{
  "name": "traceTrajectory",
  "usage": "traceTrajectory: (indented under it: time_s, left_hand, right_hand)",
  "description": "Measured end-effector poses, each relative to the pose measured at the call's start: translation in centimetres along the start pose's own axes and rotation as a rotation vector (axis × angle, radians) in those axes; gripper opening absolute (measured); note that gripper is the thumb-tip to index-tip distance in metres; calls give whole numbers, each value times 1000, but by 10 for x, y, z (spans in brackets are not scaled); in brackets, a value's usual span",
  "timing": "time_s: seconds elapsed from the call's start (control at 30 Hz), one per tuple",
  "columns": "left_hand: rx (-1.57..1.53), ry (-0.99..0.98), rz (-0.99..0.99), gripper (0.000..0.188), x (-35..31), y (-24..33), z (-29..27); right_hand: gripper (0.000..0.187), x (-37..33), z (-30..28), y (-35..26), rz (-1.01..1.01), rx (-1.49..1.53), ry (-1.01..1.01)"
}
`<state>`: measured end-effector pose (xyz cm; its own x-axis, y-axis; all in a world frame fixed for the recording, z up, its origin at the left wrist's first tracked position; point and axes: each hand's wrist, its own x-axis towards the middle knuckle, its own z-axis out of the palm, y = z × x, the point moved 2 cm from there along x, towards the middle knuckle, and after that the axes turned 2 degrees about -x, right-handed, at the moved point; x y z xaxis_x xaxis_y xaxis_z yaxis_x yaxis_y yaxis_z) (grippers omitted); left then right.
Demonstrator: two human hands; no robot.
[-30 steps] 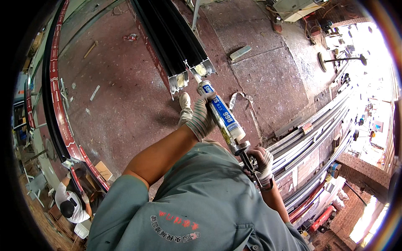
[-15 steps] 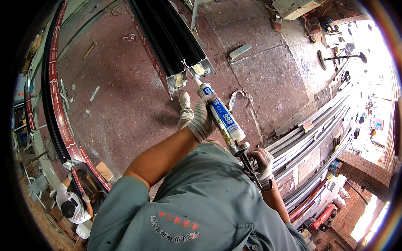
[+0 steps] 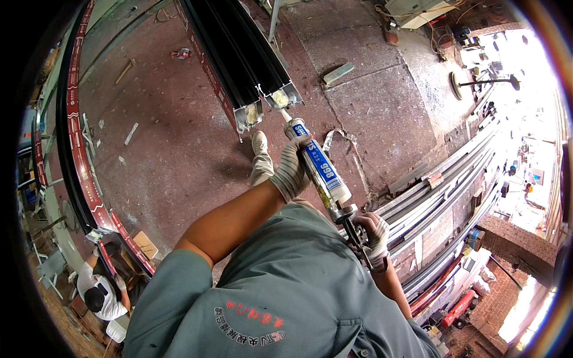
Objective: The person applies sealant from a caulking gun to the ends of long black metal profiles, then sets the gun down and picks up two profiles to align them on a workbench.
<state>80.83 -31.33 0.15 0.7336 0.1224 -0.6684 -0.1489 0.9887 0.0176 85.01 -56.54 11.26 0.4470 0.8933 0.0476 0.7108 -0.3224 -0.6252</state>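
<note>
Wearing a striped glove, my left hand [image 3: 292,168] is wrapped round the front part of a caulking gun that holds a white and blue sealant cartridge [image 3: 323,167]. My right hand [image 3: 375,235], gloved too, grips the gun's handle [image 3: 360,246] at its rear. The cartridge's pale nozzle [image 3: 286,114] points up and to the left, at the cut end of a long black metal profile [image 3: 230,53]. Yellowish filling [image 3: 279,98] shows inside the hollow chambers of that end. Whether the nozzle tip touches the profile, I cannot tell.
Another long profile with red film [image 3: 74,119] runs along the left. A co-worker [image 3: 104,295] is at the lower left by its end. Stacked metal bars [image 3: 441,179] lie at the right. A small grey block [image 3: 338,73] and scraps lie on the reddish floor.
The nozzle has shifted slightly right along the profile's end. The view has moved a little; both hands keep their grip on the caulking gun.
</note>
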Motion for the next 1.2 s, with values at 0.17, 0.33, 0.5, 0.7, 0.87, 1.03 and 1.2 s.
traceTrajectory:
  time_s: [0.17, 0.33, 0.5, 0.7, 0.87, 1.03, 1.2]
  left_hand:
    - [-34, -32, -17, 44, 4, 5, 0]
    - [-12, -11, 33, 45, -6, 15, 14]
    - [12, 5, 35, 46, -7, 28, 16]
    - [6, -9, 18, 44, -14, 33, 19]
    - [-11, -23, 11, 43, -21, 34, 24]
    - [14, -42, -5, 41, -11, 32, 27]
    - [33, -97, 39, 33, -7, 28, 38]
  right_hand:
    - [44, 4, 0, -1, 4, -15, -7]
    - [45, 11, 4, 2, -49, -25, 26]
    - [47, 20, 7, 2, -103, -33, 53]
    - [45, 27, 6, -5, -109, -41, 80]
    - [44, 27, 7, -4, -119, -55, 73]
    - [43, 26, 4, -6, -96, -71, 89]
    - [39, 18, 5, 3, -65, -84, 99]
